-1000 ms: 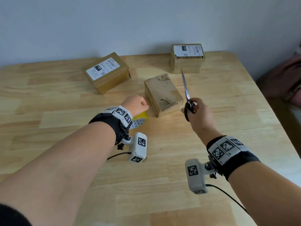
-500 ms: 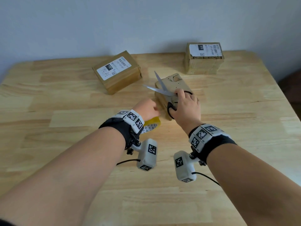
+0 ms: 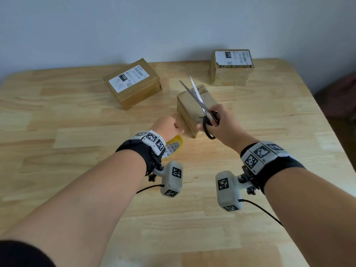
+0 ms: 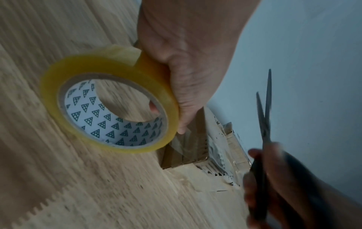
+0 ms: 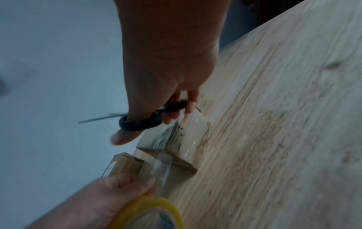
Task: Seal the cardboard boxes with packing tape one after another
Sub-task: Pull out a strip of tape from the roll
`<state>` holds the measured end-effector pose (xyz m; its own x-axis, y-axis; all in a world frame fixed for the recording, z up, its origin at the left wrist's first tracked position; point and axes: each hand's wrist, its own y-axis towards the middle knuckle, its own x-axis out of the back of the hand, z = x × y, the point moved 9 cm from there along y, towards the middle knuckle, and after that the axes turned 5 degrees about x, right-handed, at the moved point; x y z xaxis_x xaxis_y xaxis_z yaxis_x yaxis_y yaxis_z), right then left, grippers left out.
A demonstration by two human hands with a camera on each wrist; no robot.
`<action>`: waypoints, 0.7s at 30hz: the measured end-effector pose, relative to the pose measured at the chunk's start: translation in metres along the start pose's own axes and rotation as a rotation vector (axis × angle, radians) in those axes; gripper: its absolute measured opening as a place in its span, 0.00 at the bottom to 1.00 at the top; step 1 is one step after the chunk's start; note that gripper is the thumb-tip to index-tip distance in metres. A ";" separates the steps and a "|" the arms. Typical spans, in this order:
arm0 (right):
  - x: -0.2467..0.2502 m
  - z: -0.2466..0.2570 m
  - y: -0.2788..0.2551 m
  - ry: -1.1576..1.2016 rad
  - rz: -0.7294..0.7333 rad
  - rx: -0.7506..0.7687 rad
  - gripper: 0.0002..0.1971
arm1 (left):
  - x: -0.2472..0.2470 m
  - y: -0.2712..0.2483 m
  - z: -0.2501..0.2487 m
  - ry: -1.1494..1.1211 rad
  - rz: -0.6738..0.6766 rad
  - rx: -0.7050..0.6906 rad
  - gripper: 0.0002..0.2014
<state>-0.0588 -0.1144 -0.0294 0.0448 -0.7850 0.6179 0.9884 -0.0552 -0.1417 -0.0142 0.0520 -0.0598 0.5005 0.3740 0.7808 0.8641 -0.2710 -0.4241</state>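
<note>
With the left hand (image 4: 188,51) gripping the yellow tape roll (image 4: 109,100) just beside the near end of the small cardboard box (image 3: 194,106), the right hand (image 3: 221,126), fingers curled through the half-open scissors (image 3: 200,105), is risking nicking fingers while cutting the taut strip.

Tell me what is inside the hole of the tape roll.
Inside the tape roll a patterned white core, a fingertip of the left hand and the wooden table beyond it show. Other fingers are covered.
</note>
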 end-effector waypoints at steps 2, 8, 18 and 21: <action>-0.006 -0.007 -0.017 0.053 0.172 -0.092 0.25 | 0.000 -0.003 -0.002 0.003 0.004 0.007 0.13; -0.026 -0.026 -0.079 0.173 0.522 -0.359 0.28 | -0.002 -0.011 -0.003 -0.049 -0.019 0.031 0.12; -0.051 -0.049 -0.102 0.183 0.497 -0.431 0.26 | -0.002 -0.014 -0.001 -0.017 -0.050 0.010 0.11; -0.058 -0.044 -0.091 0.212 0.472 -0.402 0.28 | -0.002 -0.014 0.001 -0.026 -0.049 0.007 0.11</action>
<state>-0.1577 -0.0910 -0.0869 0.3908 -0.8834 0.2585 0.7362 0.1314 -0.6639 -0.0271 0.0561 -0.0556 0.4585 0.4093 0.7888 0.8880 -0.2456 -0.3887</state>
